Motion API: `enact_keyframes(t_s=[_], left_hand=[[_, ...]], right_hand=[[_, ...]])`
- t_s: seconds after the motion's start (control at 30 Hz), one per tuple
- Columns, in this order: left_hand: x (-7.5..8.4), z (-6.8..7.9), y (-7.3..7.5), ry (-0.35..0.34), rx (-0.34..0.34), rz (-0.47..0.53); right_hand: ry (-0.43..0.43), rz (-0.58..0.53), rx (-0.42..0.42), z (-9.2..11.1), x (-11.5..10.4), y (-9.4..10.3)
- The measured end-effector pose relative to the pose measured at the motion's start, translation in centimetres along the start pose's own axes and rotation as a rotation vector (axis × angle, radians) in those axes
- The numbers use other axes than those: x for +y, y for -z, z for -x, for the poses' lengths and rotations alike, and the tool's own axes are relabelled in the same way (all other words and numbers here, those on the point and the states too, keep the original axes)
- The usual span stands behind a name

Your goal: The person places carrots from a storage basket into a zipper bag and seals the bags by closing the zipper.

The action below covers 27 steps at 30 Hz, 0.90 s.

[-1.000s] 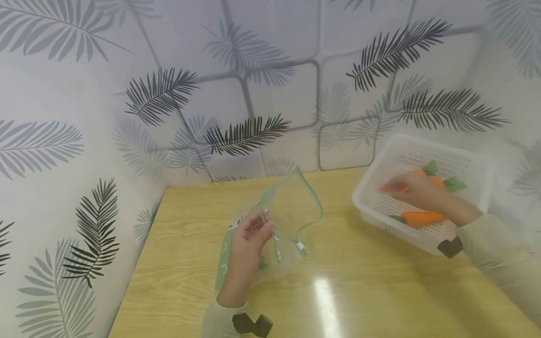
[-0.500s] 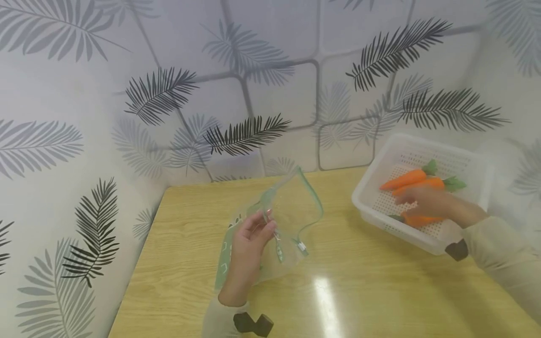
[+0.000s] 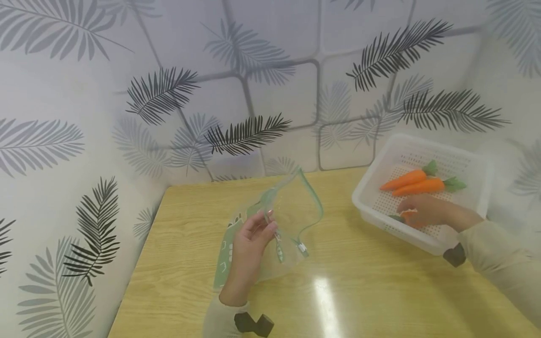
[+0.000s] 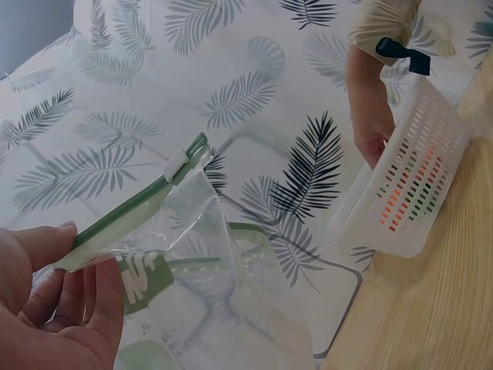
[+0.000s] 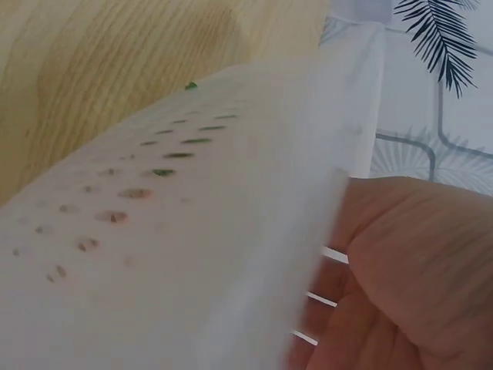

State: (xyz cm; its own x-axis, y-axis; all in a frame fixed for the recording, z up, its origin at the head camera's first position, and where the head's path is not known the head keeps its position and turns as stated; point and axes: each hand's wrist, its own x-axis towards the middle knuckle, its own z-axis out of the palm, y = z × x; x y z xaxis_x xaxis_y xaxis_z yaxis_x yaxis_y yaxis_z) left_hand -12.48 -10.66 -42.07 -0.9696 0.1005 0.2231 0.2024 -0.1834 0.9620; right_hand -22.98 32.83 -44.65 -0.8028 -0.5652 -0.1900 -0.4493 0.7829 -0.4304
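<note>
Toward the left of the table (image 3: 169,267), the left hand (image 3: 247,249) is pinching a clear zip bag (image 3: 291,209) by its green-trimmed mouth and covering part of a green printed panel (image 3: 222,265). The see-through film is blending into the wood, making the bag's lower outline hard to trace. The left wrist view is showing white lettering beside the fingers that the head view is hiding. The bag is staying nearly where it was a second ago, its white slider (image 3: 301,247) sitting near the mouth's right side.

Near the table's back edge, toward its right end, a white perforated basket (image 3: 382,224) is holding three carrots. The front carrot (image 3: 408,215) is lying mostly hidden under the right hand (image 3: 435,210) — only a patch of orange and its green top are showing. Whether that grip is closing around it, I cannot tell; in the right wrist view the basket wall is hiding the fingertips. Both wrist views are revealing orange and green through the wall's holes. Unlike a second ago, the two rear carrots (image 3: 422,186) are lying uncovered, the hand now covering the front one instead.
</note>
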Motion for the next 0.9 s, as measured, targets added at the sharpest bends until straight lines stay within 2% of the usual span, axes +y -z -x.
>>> enact_keyframes(t_s=[0.17, 0.43, 0.67, 0.9], left_hand=[[-0.2, 0.1, 0.1, 0.005, -0.004, -0.008], [-0.3, 0.1, 0.1, 0.029, 0.02, -0.001], [-0.3, 0.1, 0.0, 0.039, 0.025, -0.041], [-0.4, 0.1, -0.2, 0.055, 0.023, -0.014]], right_hand=[[-0.039, -0.018, -0.023, -0.3, 0.2, -0.8], [-0.009, 0.087, 0.004, -0.4, 0.7, -1.9], [-0.05, 0.113, 0.003, -0.6, 1.0, -2.4], [-0.073, 0.195, 0.004, -1.1, 1.8, -3.1]])
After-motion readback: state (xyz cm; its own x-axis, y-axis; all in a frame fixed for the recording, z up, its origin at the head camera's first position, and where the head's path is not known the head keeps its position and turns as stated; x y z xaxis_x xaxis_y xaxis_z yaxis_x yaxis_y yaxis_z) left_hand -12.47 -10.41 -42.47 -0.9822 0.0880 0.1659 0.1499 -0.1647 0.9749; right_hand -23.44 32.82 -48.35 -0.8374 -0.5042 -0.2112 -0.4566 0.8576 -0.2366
